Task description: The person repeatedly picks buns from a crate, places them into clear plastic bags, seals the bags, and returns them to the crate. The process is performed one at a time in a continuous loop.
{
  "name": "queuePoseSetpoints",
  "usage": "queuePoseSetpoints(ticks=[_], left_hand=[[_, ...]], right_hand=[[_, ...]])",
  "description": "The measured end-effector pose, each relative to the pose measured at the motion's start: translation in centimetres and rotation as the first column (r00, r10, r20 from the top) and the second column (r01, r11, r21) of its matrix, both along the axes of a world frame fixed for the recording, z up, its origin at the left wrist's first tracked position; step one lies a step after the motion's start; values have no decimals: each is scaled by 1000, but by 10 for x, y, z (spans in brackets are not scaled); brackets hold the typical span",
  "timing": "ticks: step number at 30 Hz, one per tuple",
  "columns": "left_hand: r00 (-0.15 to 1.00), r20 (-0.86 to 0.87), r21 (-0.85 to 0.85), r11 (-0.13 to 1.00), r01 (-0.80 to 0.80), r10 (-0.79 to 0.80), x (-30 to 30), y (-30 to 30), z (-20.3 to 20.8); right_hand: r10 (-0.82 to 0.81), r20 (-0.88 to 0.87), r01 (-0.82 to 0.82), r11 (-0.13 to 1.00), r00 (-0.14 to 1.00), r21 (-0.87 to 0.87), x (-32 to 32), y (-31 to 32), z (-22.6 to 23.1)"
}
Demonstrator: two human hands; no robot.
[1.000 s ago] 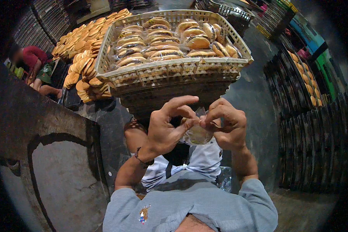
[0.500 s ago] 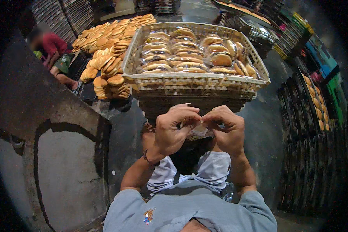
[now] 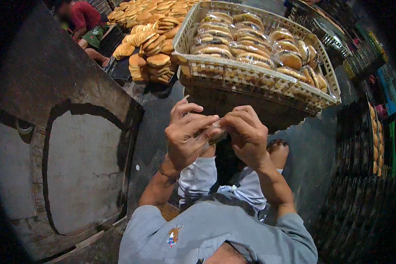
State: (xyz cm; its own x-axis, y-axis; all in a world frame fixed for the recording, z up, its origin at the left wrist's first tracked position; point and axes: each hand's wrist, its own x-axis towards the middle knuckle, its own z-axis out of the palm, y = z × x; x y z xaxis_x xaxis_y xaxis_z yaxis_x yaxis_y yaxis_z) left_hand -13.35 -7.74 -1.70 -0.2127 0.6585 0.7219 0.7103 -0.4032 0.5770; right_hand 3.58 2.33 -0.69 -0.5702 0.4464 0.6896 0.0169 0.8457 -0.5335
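Both hands meet in front of my knees, just below the near side of the crate. Between them is a small clear plastic bag [image 3: 217,133]; the fingers mostly cover it, and I cannot tell what is inside. My left hand [image 3: 187,134] pinches one side of it between thumb and forefinger, its other fingers raised and curled. On the other side, my right hand [image 3: 247,135] is closed, thumb and fingertips pressed together at the bag's edge. Beyond them, a cream plastic crate [image 3: 251,66] holds several rows of filled round breads [image 3: 253,48] in clear wrappers.
Loose round breads [image 3: 156,39] lie in heaps at the far left, near a seated person in a red shirt [image 3: 86,15]. A grey wall panel [image 3: 81,167] stands on the left. Stacked dark trays [image 3: 361,202] fill the right, with breads [image 3: 376,141] on one.
The view has turned, and the crate appears higher and further right. My hands have drawn closer together over the plastic bag, covering more of it. My left fingers have lifted.
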Motion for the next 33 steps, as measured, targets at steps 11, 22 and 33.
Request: queuePoseSetpoints(ticks=[11, 22, 33], left_hand=[[986, 165, -241, 971, 1, 40, 24, -37, -32], [789, 613, -214, 954, 208, -35, 28, 0, -68], [298, 954, -187, 736, 651, -22, 42, 52, -62]], right_hand=[[149, 45, -74, 704, 988, -707, 22, -20, -32], [33, -264, -260, 316, 964, -912, -3, -16, -53], [-225, -512, -494, 133, 829, -859, 55, 7, -26]])
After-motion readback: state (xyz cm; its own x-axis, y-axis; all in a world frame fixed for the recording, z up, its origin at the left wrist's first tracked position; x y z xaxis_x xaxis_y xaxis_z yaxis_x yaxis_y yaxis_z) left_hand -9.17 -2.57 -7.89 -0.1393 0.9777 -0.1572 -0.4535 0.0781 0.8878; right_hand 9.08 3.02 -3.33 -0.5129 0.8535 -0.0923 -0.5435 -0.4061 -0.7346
